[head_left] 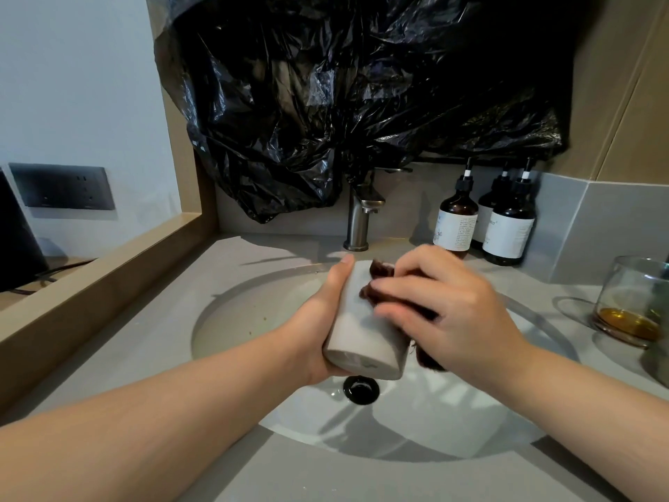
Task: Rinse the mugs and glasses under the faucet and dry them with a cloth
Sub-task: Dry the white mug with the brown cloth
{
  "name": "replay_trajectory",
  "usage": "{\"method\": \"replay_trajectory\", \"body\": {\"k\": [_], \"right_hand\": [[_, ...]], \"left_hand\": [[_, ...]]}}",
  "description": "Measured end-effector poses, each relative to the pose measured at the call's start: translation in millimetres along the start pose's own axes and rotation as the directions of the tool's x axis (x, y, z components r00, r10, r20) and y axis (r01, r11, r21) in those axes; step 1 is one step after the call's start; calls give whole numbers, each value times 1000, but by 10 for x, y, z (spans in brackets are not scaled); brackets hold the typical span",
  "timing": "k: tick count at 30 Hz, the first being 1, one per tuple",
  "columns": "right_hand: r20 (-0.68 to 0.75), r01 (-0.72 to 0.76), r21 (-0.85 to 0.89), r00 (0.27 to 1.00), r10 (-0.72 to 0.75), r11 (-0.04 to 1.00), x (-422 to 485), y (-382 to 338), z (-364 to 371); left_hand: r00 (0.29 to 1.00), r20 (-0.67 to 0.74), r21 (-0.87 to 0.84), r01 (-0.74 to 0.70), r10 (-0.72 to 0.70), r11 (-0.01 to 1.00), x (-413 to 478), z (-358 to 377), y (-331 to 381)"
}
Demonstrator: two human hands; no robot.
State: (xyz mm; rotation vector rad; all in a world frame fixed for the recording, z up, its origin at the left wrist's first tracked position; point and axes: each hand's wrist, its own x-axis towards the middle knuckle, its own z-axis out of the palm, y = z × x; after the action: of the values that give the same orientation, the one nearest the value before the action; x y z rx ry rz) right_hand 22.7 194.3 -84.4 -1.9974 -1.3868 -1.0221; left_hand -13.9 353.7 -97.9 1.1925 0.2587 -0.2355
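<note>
Head view: left hand around mug, right hand around cloth, bottle labels illegible.

Bare arms: the left forearm and right forearm were uncovered behind the left grip and right grip; left thumbnail trimmed short.

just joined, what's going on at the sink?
A person is drying a gray mug over the sink. The left hand has a grip on the mug, tilted with its base toward the camera, while the right hand holds a dark brown cloth against its side. No water shows at the faucet. A glass with some amber liquid stands on the counter to the right, not yet rinsed.
</note>
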Motion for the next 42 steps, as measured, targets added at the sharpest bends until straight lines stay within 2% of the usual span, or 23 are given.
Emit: {"method": "replay_trajectory", "body": {"k": [2, 3, 7, 9, 11, 13, 14, 17, 19, 24, 26, 28, 29, 31, 33, 35, 37, 39, 42], "right_hand": [[69, 96, 4, 993, -96, 995, -56, -41, 3], [53, 106, 1, 993, -106, 994, -58, -32, 12], [-185, -82, 41, 979, 88, 996, 42, 75, 9], [-164, -6, -3, 986, 5, 1000, 0, 36, 2], [-66, 167, -30, 984, -168, 986, -81, -75, 25], [-23, 235, -19, 972, -236, 972, -106, -121, 50], [-47, 207, -4, 977, -207, 978, -83, -97, 55], [-229, -3, 65, 973, 18, 998, 25, 53, 22], [-267, -45, 56, 962, 58, 997, 10, 83, 7], [-128, 203, 16, 971, -200, 979, -122, -84, 39], [-169, 134, 15, 977, -129, 991, -58, 2, 16], [-224, -89, 85, 969, 106, 992, 26, 102, -23], [-207, -240, 145, 941, 267, 960, 58, 132, -57], [-45, -519, 290, 832, 553, 804, 89, 179, -129], [175, -654, 403, 742, 648, 640, 86, 209, -196], [363, -682, 417, 731, 577, 601, 106, 195, -285], [489, -654, 358, 739, 463, 666, 144, 194, -349], [540, -624, 326, 740, 402, 710, 180, 185, -385], [552, -616, 315, 738, 388, 723, 183, 143, -399]], "left_hand": [[1000, 4, -8, 0, 0, 1000, -1, -16, 13], [1000, -2, 0, -4, 4, 1000, -6, -20, 15], [1000, -9, 3, 12, -12, 1000, -15, 6, 10], [1000, 20, -30, 11, -11, 999, -37, 31, 14], [999, 38, -83, -3, 6, 997, -43, 25, 36], [999, 41, -115, -11, 16, 993, -42, -2, 48], [999, 46, -123, -8, 14, 992, -43, -8, 51], [1000, 25, -108, 13, -10, 994, -37, 7, 40], [1000, 14, -103, 19, -18, 995, -28, 29, 21], [998, 67, -162, 2, 9, 987, -28, -10, 22], [998, 66, -145, 12, -2, 989, -29, -21, 24], [999, 54, -89, 7, -2, 996, -4, -30, 28], [999, 47, -55, -8, 10, 998, 7, -35, 29], [998, 40, -12, -43, 44, 999, 20, -44, 33], [997, 46, -3, -63, 63, 998, 26, -55, 29], [996, 57, 9, -65, 64, 998, 42, -76, 23], [996, 81, 8, -48, 47, 999, 37, -90, 29], [991, 134, 11, -19, 17, 1000, 21, -89, 39], [979, 201, 52, 18, -28, 998, 23, -90, 53]]}}
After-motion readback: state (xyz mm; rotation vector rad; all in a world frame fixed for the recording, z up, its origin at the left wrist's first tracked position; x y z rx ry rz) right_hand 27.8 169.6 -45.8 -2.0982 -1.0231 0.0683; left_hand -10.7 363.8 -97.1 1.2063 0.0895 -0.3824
